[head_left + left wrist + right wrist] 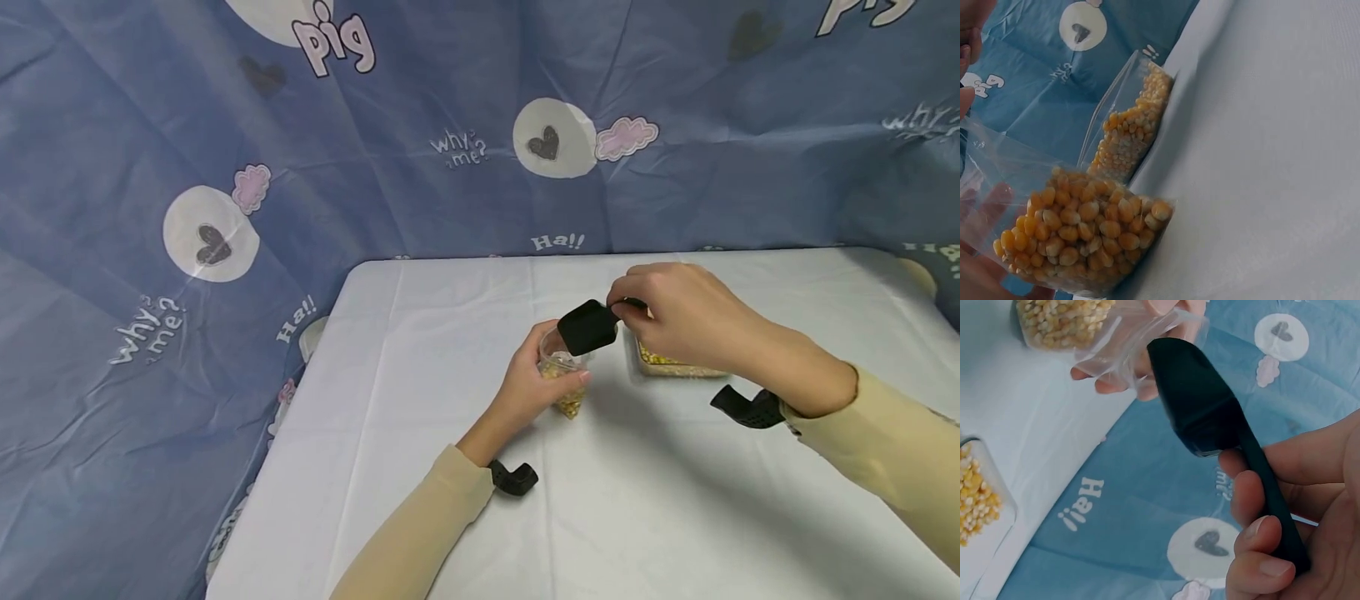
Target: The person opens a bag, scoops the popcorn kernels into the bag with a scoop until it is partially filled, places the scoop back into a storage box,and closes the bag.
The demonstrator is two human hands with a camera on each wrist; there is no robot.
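Note:
My left hand (521,383) grips a clear plastic bag (570,406) near its mouth, with yellow corn kernels (1085,231) filling the lower part. In my right hand (690,312) is the handle of a small black scoop (587,327). Its blade is tilted over the bag's mouth. From the right wrist view, the scoop (1194,394) overlaps the bag's upper part, and the inside of its blade is dark. Just below and beyond my right hand, a clear rectangular container (682,370) of corn kernels is partly hidden by that hand.
A white cloth (450,333) covers the table, and a blue printed curtain (420,100) hangs behind it. Upright in the left wrist view, another clear bag shape with kernels (1129,134) stands behind the held bag. Black wrist mounts (513,479) stick out at both sleeves.

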